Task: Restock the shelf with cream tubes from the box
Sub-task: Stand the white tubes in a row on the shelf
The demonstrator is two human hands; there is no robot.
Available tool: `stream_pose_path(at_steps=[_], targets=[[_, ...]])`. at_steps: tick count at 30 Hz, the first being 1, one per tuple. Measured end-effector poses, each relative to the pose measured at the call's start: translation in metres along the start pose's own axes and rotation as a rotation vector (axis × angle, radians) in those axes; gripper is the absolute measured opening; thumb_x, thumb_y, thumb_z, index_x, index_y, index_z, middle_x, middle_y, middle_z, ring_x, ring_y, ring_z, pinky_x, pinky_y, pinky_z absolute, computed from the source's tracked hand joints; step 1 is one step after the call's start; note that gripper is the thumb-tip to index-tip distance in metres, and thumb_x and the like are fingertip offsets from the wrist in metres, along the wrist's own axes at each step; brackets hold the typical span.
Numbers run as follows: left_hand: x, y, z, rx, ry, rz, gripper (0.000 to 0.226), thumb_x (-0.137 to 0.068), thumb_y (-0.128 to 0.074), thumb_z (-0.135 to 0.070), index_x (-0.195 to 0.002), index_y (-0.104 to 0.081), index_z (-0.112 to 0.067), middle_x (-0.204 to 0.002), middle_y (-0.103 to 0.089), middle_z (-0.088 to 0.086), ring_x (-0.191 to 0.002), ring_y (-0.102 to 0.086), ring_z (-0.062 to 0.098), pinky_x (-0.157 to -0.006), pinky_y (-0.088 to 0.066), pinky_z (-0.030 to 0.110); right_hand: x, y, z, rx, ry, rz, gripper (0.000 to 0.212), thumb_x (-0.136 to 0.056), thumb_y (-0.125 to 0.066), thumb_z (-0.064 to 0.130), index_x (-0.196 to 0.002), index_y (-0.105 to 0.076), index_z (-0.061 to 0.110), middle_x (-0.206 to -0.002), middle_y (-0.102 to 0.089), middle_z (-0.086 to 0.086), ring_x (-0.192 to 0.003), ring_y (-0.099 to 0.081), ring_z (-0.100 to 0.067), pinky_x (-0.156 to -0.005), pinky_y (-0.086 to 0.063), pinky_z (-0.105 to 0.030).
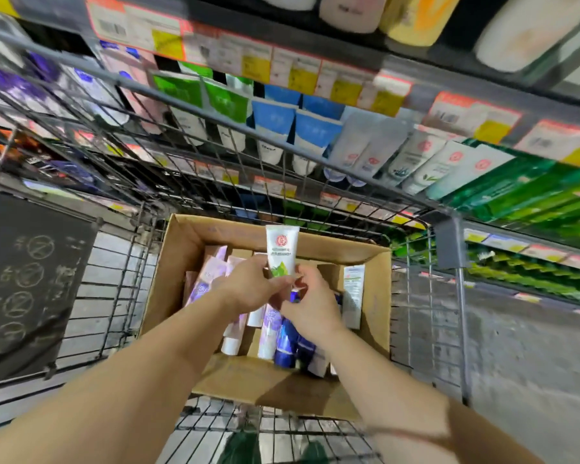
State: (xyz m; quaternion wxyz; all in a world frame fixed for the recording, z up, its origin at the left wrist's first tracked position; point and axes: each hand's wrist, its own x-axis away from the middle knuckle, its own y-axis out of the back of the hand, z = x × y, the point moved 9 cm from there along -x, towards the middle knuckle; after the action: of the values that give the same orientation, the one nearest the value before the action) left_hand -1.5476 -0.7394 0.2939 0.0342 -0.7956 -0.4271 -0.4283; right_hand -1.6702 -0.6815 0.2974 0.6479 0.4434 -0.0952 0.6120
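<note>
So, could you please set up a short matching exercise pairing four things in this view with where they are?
Things:
1. white tube with red logo
2. cardboard box
3. blue tubes
4. chalkboard sign

Places:
A. hanging on the cart's left side
B. held between left hand and right hand
C. lying in the box
D. sitting in the wire cart

Pairs: 1-B, 2-D, 3-C, 4-A

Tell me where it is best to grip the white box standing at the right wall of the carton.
Probably pinch the upper end of the white box from above, across its thin sides. It stands upright against the carton wall, its top free, with tubes crowding its lower left.
</note>
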Motion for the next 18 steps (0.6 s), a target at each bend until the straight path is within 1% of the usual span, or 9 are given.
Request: stream_pose_path(at_steps=[3, 5, 7, 8, 10, 12, 14, 16, 18], targets=[[-0.002, 0.000, 0.008, 0.022, 0.042, -0.021, 0.025, -0.088, -0.069, -0.038, -0.102, -0.065, -0.017, -0.088, -0.072, -0.002, -0.077, -0.068, 0.011, -0.071, -0.055, 0.029, 0.001, 0.029, -0.039, 0.216, -0.151, -0.159, 0.075, -0.082, -0.065, 0.048, -0.146, -0.034, 0.025, -0.149, -0.039, -0.002, -0.136, -0.036, -0.026, -0.112, -0.034, -0.043], [-0.004, 0.001, 0.018, 0.012, 0.077, -0.037, 0.032, -0.083, -0.071, -0.046, -0.102, -0.064, -0.022, -0.086, -0.071, -0.005, -0.080, -0.068, 0.014, -0.078, -0.057, 0.038, 0.007, 0.045, -0.061, 0.235, -0.252, -0.289, 0.072, -0.091, -0.059, 0.042, -0.151, -0.027, 0.020, -0.158, -0.024, -0.004, -0.142, -0.026, -0.027, -0.115, -0.028, -0.040], [-0.004, 0.002, 0.024, -0.031, 0.092, -0.043, 0.044, -0.072, -0.068, -0.063, -0.098, -0.063, -0.028, -0.085, -0.071, -0.007, -0.084, -0.068, 0.019, -0.084, -0.056, 0.047, 0.008, 0.047, -0.072, 0.224, -0.289, -0.341, 0.070, -0.095, -0.056, 0.032, -0.153, -0.019, 0.019, -0.161, -0.017, -0.003, -0.141, -0.029, -0.028, -0.110, -0.032, -0.040], [-0.005, 0.001, 0.028, -0.055, 0.102, -0.042, 0.048, -0.068, -0.066, -0.067, -0.097, -0.061, -0.029, -0.086, -0.071, -0.007, -0.086, -0.068, 0.019, -0.085, -0.055, 0.048, 0.007, 0.047, -0.075, 0.277, -0.301, -0.355, 0.071, -0.096, -0.055, 0.029, -0.154, -0.015, 0.021, -0.161, -0.017, -0.002, -0.139, -0.030, -0.028, -0.107, -0.035, -0.040], [-0.004, -0.001, 0.029, -0.077, 0.112, -0.040, 0.042, -0.076, -0.067, -0.062, -0.098, -0.059, -0.027, -0.090, -0.070, -0.005, -0.087, -0.066, 0.019, -0.085, -0.056, 0.046, 0.002, 0.048, -0.074, 0.396, -0.316, -0.377, 0.073, -0.096, -0.052, 0.024, -0.155, -0.008, 0.023, -0.157, -0.023, -0.005, -0.135, -0.032, -0.028, -0.104, -0.037, -0.041], [-0.004, -0.001, 0.031, -0.096, 0.111, -0.043, 0.034, -0.084, -0.067, -0.054, -0.098, -0.057, -0.024, -0.091, -0.067, -0.004, -0.087, -0.065, 0.017, -0.084, -0.056, 0.043, -0.005, 0.049, -0.071, 0.510, -0.324, -0.359, 0.075, -0.095, -0.050, 0.018, -0.155, -0.004, 0.019, -0.150, -0.033, -0.012, -0.130, -0.034, -0.030, -0.102, -0.038, -0.041], [-0.004, -0.002, 0.037, -0.114, 0.112, -0.043, 0.038, -0.083, -0.066, -0.055, -0.102, -0.058, -0.024, -0.093, -0.068, -0.003, -0.089, -0.064, 0.018, -0.084, -0.056, 0.042, -0.014, 0.047, -0.069, 0.641, -0.299, -0.336, 0.070, -0.097, -0.043, 0.013, -0.155, -0.004, 0.014, -0.143, -0.041, -0.018, -0.127, -0.039, -0.034, -0.099, -0.040, -0.041], [-0.002, -0.001, 0.041, -0.115, 0.124, -0.045, 0.043, -0.083, -0.067, -0.056, -0.108, -0.059, -0.022, -0.098, -0.069, -0.001, -0.087, -0.064, 0.018, -0.079, -0.056, 0.037, -0.019, 0.045, -0.068, 0.711, -0.273, -0.322, 0.061, -0.099, -0.035, 0.010, -0.154, -0.008, 0.012, -0.139, -0.045, -0.020, -0.123, -0.045, -0.036, -0.095, -0.043, -0.041], [0.002, -0.002, 0.044, -0.107, 0.141, -0.045, 0.045, -0.083, -0.067, -0.055, -0.109, -0.058, -0.020, -0.099, -0.068, 0.001, -0.077, -0.062, 0.015, -0.065, -0.053, 0.029, -0.020, 0.047, -0.069, 0.681, -0.282, -0.300, 0.051, -0.100, -0.036, 0.011, -0.149, -0.023, 0.012, -0.136, -0.048, -0.019, -0.120, -0.049, -0.035, -0.092, -0.046, -0.041]])
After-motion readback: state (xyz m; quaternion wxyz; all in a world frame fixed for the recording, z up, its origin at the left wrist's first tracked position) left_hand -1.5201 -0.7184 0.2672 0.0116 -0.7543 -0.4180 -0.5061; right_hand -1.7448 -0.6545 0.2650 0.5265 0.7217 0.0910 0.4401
